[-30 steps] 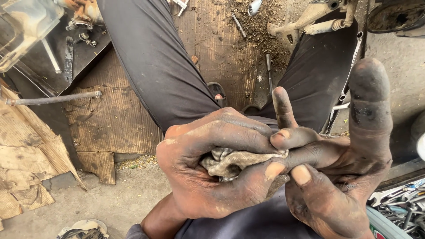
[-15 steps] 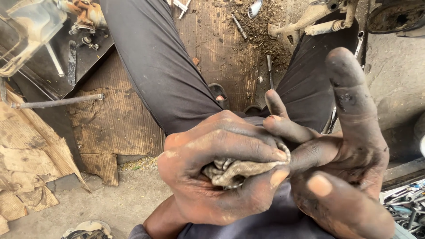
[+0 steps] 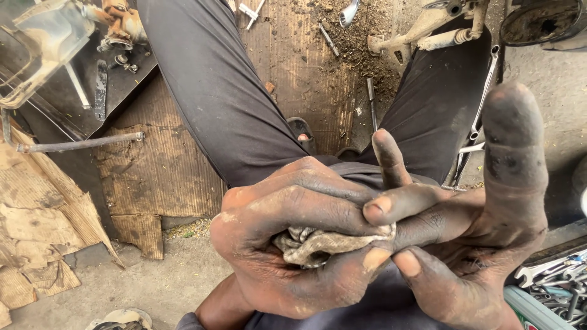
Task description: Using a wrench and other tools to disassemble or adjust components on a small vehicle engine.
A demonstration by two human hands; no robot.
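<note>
The left hand (image 3: 287,244) is closed around a crumpled, dirty rag (image 3: 324,244), fingers wrapped over the top and thumb underneath, so the rag sits bunched in the palm with only its middle showing. The right hand (image 3: 471,244) is open and pressed against the left: thumb raised, index finger upright, and the remaining fingers (image 3: 397,205) laid across the rag and the left knuckles. The two hands are together, in contact over the person's lap, above dark trousers (image 3: 226,104). Both hands are coated with black grease. The step in hand appears to be wiping the right fingers clean with the rag. A further pass would likely call for a firm squeeze by the left hand and a draw of each right finger through the cloth, with a cleaner fold turned outward. On the ground around the legs lie sheets of worn cardboard (image 3: 140,177), a thin metal rod (image 3: 79,145), a long wrench (image 3: 483,104) beside the right leg, and loose dirt (image 3: 361,36). At the lower right a tray of wrenches (image 3: 550,284) is in view, near the right hand.
</note>
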